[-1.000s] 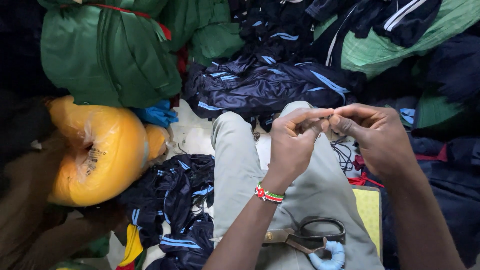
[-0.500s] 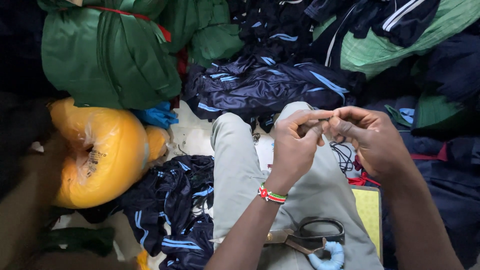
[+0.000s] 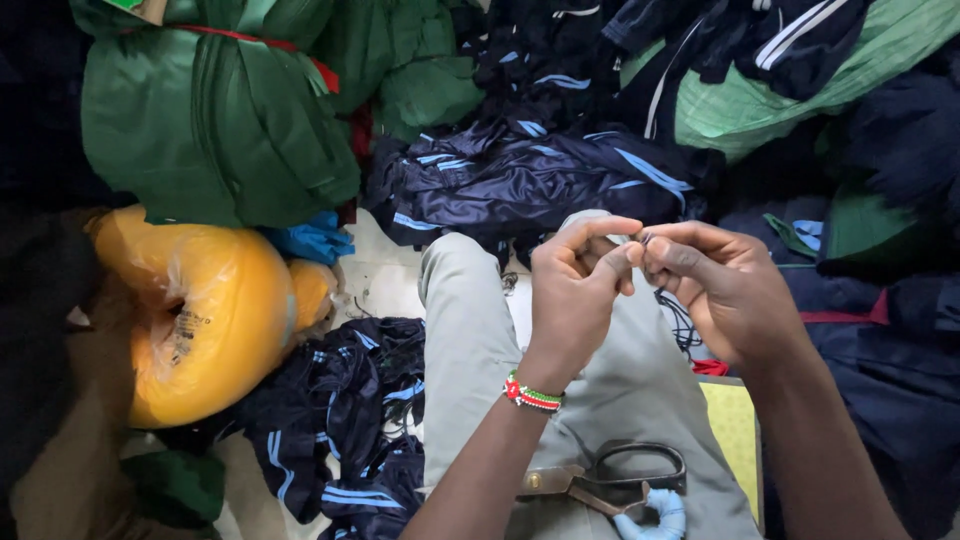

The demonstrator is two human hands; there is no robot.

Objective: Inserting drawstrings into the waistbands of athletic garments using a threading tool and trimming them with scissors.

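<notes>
Garment piles all round you: green bundles (image 3: pixel 215 130) top left, navy striped jackets (image 3: pixel 530 175) ahead, more navy ones (image 3: pixel 340 420) on the floor by your left knee, an orange plastic-wrapped roll (image 3: pixel 200 320) at far left. You're seated, grey trousers (image 3: pixel 470 340) under the work. Scissors (image 3: pixel 610 480) lie closed on your lap, untouched, next to a light blue ring (image 3: pixel 655 515). Both hands are raised over your knees and meet at the fingertips: left hand (image 3: pixel 570 300) with fingers pinched narrow, right hand (image 3: pixel 725 285) likewise, both nipping something tiny between them, likely a needle or thread end; too small to tell. A dark thread (image 3: pixel 680 320) hangs from the pinch down toward your right thigh. My read: you're at the threading or knotting stage, no garment in hand yet, so the sewing itself looks not yet begun and the cutting is still ahead.
</notes>
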